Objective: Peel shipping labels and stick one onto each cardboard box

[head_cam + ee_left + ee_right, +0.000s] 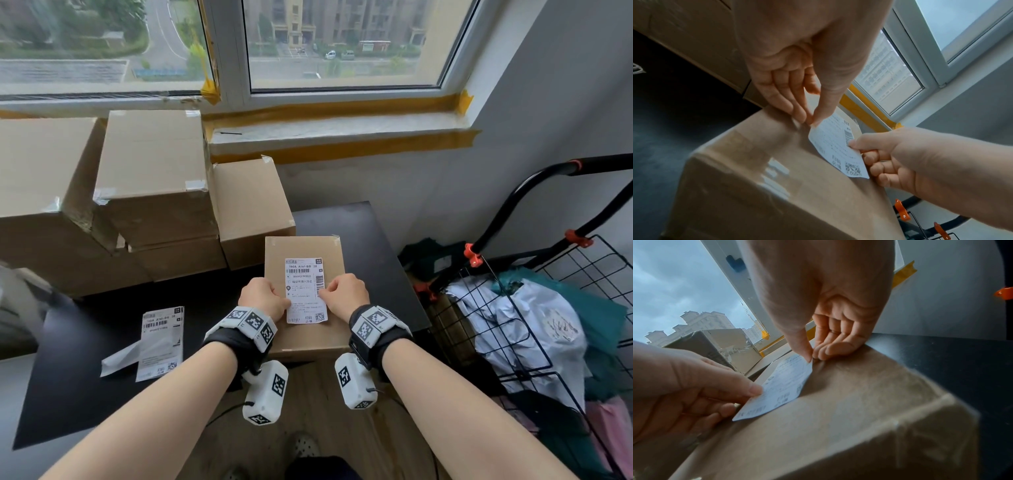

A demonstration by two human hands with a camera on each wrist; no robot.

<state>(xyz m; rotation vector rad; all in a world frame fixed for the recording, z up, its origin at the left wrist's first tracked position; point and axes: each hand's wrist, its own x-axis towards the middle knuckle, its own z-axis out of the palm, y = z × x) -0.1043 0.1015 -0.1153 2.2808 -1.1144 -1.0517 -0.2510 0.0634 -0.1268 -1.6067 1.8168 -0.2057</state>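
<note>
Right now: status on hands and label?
Left hand and right hand each pinch a side edge of the shipping label. Label over small cardboard box, near end lifted. Nothing in the way.

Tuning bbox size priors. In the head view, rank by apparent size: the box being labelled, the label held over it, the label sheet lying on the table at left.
1. Box being labelled, largest.
2. and 3. Held label and label sheet on the table: similar in size; hands cover part of the held label, so unranked.
</note>
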